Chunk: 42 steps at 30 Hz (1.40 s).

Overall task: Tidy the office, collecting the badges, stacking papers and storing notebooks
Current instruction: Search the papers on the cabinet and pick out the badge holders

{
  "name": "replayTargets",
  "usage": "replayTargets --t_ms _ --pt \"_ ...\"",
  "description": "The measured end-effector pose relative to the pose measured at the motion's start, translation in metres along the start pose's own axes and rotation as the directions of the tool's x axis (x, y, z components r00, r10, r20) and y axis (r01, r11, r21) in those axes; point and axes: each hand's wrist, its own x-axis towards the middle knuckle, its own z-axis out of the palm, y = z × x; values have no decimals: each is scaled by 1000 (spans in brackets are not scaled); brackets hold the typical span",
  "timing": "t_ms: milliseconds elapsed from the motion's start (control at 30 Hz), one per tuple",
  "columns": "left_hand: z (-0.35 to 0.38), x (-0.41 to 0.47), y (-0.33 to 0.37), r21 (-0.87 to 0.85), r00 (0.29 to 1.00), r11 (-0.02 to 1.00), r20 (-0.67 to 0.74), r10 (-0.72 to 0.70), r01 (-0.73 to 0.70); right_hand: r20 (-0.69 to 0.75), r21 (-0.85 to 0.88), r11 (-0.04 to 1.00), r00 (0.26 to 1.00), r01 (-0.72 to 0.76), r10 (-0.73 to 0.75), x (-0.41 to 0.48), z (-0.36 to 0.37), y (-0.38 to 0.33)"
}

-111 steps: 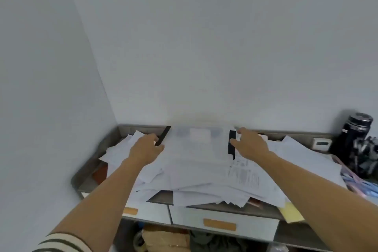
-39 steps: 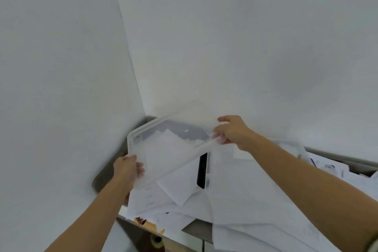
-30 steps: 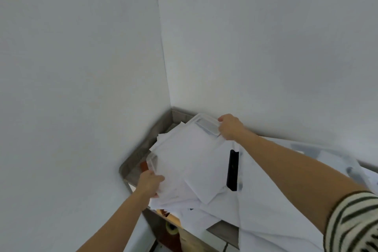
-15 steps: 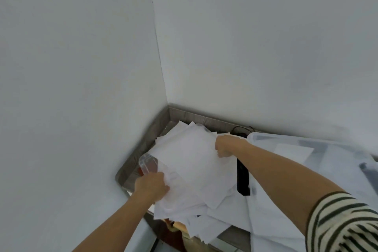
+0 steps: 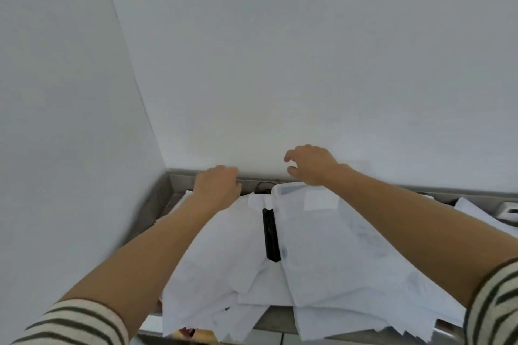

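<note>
A grey desk [image 5: 182, 176] with a raised rim sits in a corner. Behind it rises a plain white back wall [image 5: 308, 50], left of it a side wall [image 5: 56, 92]. Under its front edge, perhaps pale drawer fronts [image 5: 266, 338].

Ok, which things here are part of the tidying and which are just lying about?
Job: loose papers; clear box, probably for storing; left hand and right hand reaching over them.
Lying about: cable by the wall; small white device at the right edge; black strip, purpose unclear.
</note>
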Motion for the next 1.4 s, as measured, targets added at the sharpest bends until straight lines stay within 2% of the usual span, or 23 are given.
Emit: replayTargets --t_ms 233,400,633,833,1000,1200,1300,1400 --pt "-25 14 152 -10 955 957 -68 290 -291 -26 -5 966 966 -257 257 -116 -17 116" --pt "-34 -11 271 -71 907 907 -110 407 -415 -9 -37 908 909 -417 417 -230 -15 194" --pt "-29 -73 421 -230 845 813 -111 524 -534 26 2 814 813 -581 581 -389 2 286" --pt "0 -103 503 -300 786 750 2 618 -589 28 4 729 728 -685 685 -472 24 344" --pt "36 -97 550 -325 733 714 83 675 -621 59 25 650 650 -759 757 -509 48 386" --pt "82 -77 600 -359 668 674 163 726 -645 126 83 491 498 -867 858 -524 83 434" --pt "104 -70 624 -383 638 658 197 744 -649 213 143 328 353 -934 911 -525 105 450" --pt "126 -67 641 -386 596 630 220 773 -674 330 228 115 187 -967 925 -526 135 458"
